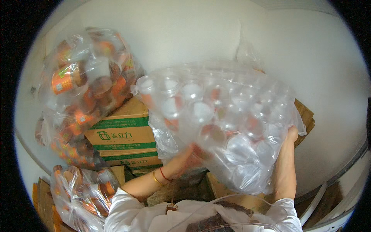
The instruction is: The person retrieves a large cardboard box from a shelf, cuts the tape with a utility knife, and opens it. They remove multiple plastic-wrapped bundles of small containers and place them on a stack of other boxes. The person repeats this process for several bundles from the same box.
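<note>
A big clear plastic bag (232, 113) packed with clear plastic cups is in front of me. Orange patches show among the cups. At the bag's lower left, my left hand (198, 153) grips the film; its fingers are blurred and partly covered by plastic. My right hand (291, 134) is closed on the bag's right edge, with its fingertips hidden. Behind the lower left part of the bag, brown cardboard boxes (121, 136) with green bands and printing stand stacked.
At upper left, a bulging clear bag (92, 78) of orange-labelled cups rests on the boxes. Another bag of cups (84, 191) sits at lower left beside cardboard (45, 197). A white wall (188, 32) rises behind. A cardboard edge (304, 119) shows behind the right hand.
</note>
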Tool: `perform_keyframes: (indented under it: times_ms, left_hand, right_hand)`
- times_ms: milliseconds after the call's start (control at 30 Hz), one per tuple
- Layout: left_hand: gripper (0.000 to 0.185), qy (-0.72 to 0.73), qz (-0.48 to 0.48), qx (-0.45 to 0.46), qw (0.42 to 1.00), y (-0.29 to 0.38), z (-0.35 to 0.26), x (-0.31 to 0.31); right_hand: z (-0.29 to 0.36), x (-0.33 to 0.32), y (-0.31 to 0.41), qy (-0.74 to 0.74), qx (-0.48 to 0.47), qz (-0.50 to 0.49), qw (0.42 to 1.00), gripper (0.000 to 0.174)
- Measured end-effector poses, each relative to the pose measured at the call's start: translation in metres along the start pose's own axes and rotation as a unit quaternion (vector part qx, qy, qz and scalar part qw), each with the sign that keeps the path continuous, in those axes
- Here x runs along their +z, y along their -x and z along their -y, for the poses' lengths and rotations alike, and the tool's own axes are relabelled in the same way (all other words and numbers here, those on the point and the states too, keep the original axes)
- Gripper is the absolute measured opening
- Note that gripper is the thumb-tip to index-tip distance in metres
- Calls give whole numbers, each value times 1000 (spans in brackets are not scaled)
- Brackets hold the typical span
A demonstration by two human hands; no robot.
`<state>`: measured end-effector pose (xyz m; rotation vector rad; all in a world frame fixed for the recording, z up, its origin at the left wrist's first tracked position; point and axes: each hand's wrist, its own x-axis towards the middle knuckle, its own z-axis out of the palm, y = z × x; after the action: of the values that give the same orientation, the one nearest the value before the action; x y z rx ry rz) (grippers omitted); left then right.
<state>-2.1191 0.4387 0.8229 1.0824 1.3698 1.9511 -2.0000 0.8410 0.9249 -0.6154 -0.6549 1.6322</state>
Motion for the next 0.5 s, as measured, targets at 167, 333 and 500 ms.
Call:
perform_keyframes:
  times_ms: [167, 333, 500]
  left_hand:
    - [35, 190, -67, 100, 974, -58, -62, -53]
    - [45, -21, -294, 79, 952, -135, -145, -178]
    - [66, 116, -281, 51, 951, -118, -137, -225]
  right_hand:
    - [1, 47, 62, -132, 110, 171, 970, 34]
    - [-76, 115, 97, -100, 193, 186, 958, 26]
    - [-157, 119, 139, 54, 132, 345, 928, 31]
